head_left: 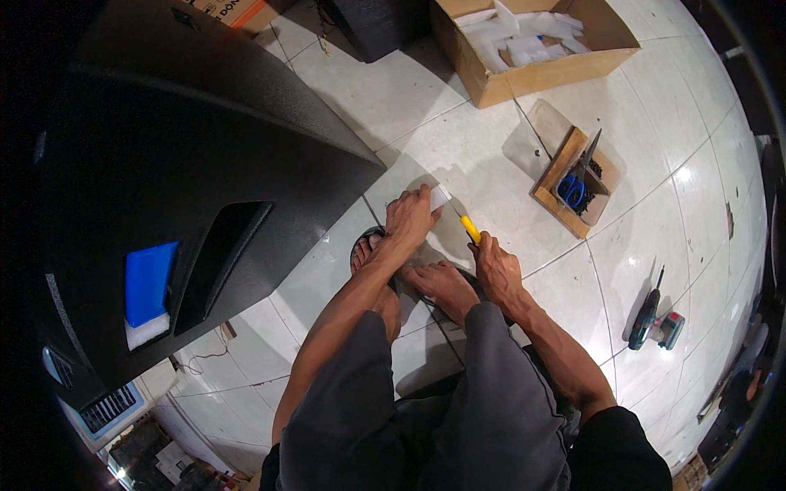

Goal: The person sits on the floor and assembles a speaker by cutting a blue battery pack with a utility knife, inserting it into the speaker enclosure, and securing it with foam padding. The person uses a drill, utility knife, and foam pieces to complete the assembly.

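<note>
My left hand is closed around a small white block, holding it just above the tiled floor in front of my feet. In my right hand is a screwdriver with a yellow and black handle. Its thin shaft points up and left toward the white block. Whether the tip touches the block, I cannot tell. My fingers are wrapped around the dark end of the handle.
A large black cabinet with a blue panel fills the left. At the back stands a cardboard box of white foam pieces. Blue-handled scissors lie in a clear container by a wooden strip. A cordless drill rests farther right.
</note>
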Tool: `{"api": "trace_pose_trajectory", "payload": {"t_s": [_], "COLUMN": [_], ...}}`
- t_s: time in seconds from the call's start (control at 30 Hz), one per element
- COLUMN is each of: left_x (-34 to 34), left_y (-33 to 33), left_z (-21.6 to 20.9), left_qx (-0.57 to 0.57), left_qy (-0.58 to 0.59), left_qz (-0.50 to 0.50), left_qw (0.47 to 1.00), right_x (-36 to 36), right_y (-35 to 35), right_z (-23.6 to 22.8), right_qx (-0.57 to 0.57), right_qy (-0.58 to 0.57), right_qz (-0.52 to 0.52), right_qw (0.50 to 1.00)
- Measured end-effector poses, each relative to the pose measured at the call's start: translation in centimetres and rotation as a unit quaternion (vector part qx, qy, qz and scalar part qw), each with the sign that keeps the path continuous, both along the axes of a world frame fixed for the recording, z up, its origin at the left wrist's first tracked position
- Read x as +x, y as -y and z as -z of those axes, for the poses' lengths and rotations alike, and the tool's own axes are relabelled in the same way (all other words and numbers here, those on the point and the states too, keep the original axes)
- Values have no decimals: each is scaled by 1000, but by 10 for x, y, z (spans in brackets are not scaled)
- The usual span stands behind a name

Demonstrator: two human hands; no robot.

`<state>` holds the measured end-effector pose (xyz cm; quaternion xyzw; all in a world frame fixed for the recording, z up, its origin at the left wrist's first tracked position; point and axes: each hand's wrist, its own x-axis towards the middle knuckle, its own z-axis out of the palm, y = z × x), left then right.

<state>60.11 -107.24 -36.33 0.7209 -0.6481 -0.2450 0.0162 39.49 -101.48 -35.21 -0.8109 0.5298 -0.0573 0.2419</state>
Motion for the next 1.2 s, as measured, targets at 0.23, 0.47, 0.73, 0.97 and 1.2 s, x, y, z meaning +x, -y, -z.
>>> {"api": "trace_pose_trajectory", "payload": {"t_s": [0.23,0.47,0.73,0.97,1.2], "left_x": [1,0,-1,1,-5], "left_y": [-1,1,4,-1,4], "left_z": [-3,-8,-9,-9,-13], "left_qx": [-12,14,39,12,38], "left_qy": [-3,-4,-7,4,16], "left_qz": [6,8,2,4,2], "left_qw": [1000,1000,999,1000,999], "right_x": [3,17,8,4,8], "right_y": [3,17,9,6,11], "right_z": [-3,6,10,13,34], "right_qx": [-10,-30,-41,-22,-27], "right_qy": [-23,-6,-39,-13,-34], "right_qz": [-10,-14,-34,-36,-33], "right_qw": [1000,999,998,999,998]}}
